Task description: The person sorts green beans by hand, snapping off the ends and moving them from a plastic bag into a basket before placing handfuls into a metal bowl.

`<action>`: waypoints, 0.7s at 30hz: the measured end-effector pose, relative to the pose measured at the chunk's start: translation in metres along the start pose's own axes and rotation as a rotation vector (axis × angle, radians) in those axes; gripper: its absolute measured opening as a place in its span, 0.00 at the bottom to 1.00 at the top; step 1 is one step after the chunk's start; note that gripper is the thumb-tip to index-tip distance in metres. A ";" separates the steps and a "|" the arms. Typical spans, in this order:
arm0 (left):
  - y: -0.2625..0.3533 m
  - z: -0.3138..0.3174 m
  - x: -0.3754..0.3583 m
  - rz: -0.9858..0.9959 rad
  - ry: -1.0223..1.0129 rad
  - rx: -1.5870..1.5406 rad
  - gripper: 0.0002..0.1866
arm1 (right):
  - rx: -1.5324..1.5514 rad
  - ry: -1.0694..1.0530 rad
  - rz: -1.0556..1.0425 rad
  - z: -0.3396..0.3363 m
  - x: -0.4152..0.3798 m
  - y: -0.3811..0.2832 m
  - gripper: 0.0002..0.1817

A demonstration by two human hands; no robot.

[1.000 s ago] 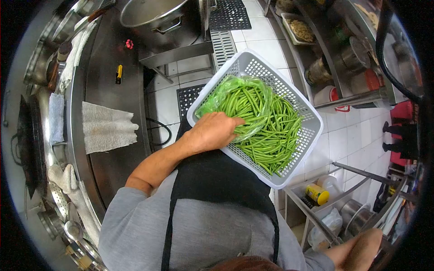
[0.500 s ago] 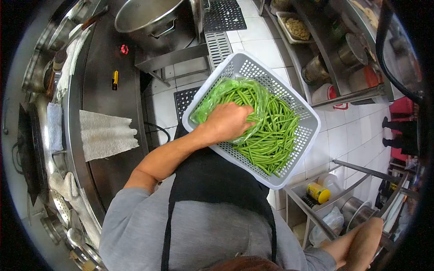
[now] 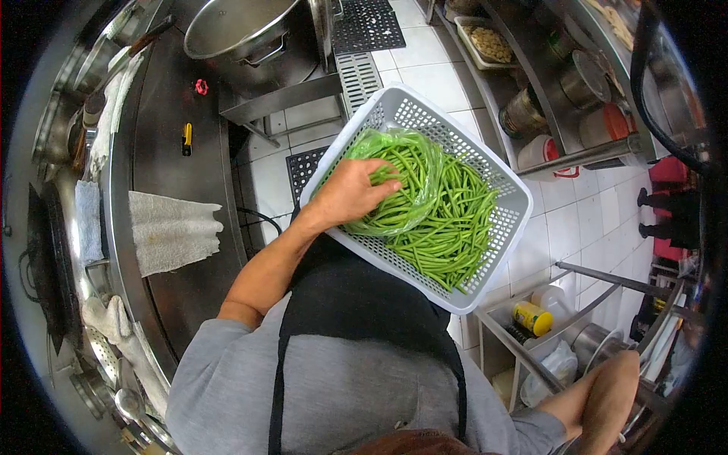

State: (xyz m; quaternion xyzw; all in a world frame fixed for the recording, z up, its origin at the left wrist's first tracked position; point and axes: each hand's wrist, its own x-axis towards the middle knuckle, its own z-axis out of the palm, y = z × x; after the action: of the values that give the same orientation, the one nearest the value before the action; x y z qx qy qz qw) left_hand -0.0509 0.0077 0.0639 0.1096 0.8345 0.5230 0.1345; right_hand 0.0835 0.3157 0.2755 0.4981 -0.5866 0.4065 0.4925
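Note:
A light grey perforated basket (image 3: 516, 199) is tilted in front of my black apron, full of long green beans (image 3: 466, 216). On its left side a thin green plastic bag (image 3: 425, 152) lies with its mouth spread, and more beans show inside. My left hand (image 3: 353, 191) reaches over the bag's opening from the left. Its thumb and index finger are apart, with beans visible in the gap; the other fingertips are hidden. My right arm bends at the lower right, and its hand is out of view.
At the left, a steel counter (image 3: 178, 171) holds a cloth (image 3: 176, 231) and a yellow cutter (image 3: 186, 139). A large pot (image 3: 258, 57) stands at the upper left. Shelves (image 3: 546, 98) line the upper right, and a metal rack (image 3: 523, 353) is at lower right. Someone's legs (image 3: 671, 216) show far right.
My left hand has moved left from the loose beans to the bag, and its thumb and index finger have parted. More beans show inside the bag's mouth.

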 end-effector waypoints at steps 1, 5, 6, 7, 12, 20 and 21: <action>0.002 -0.004 -0.001 -0.080 0.011 0.028 0.15 | -0.001 -0.002 0.001 0.000 0.000 -0.001 0.06; -0.003 -0.008 -0.002 -0.100 0.022 -0.083 0.15 | -0.005 -0.003 -0.002 0.001 0.000 -0.001 0.06; -0.005 -0.009 -0.002 -0.071 0.046 -0.108 0.15 | -0.007 -0.002 -0.002 0.002 0.000 -0.002 0.06; -0.007 -0.009 -0.002 -0.041 0.069 -0.134 0.16 | -0.010 -0.004 -0.002 0.002 0.000 -0.003 0.06; 0.009 -0.021 -0.002 0.002 0.162 -0.364 0.15 | -0.025 -0.009 0.009 0.004 0.000 -0.005 0.06; 0.023 -0.034 -0.008 -0.145 0.046 -0.656 0.11 | -0.036 -0.001 0.017 0.003 -0.002 -0.003 0.05; 0.024 -0.032 -0.009 -0.147 0.047 -0.658 0.11 | -0.035 0.001 0.017 0.003 -0.002 -0.002 0.05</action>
State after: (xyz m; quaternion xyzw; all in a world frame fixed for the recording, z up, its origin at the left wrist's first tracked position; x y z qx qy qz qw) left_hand -0.0522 -0.0123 0.0995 -0.0123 0.6295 0.7556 0.1810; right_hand 0.0852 0.3126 0.2728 0.4841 -0.5978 0.4005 0.4978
